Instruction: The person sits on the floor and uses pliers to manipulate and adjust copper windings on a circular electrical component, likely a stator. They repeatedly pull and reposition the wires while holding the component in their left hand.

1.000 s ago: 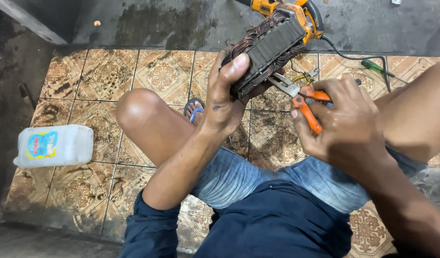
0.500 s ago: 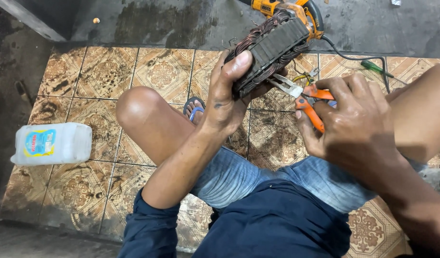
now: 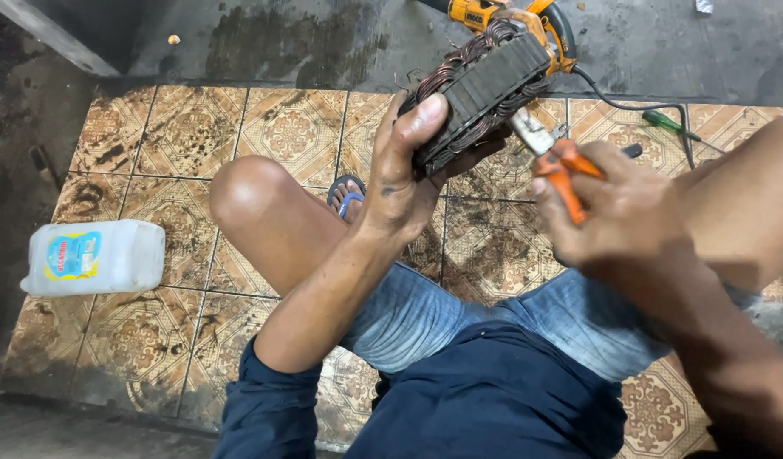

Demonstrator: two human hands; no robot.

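since the earlier frame the right hand has slid a little toward the body and the pliers now tilt up, their jaws at the lower edge of the motor coil. left hand is clamped round the coil, thumb on top, holding it above the tiled floor. right hand is closed round the orange handles. a grinder lies just behind; white jug well apart at left, a green screwdriver near the right knee.

Stator in my left hand, pliers in right hand beside it; jug on tiles, far left.
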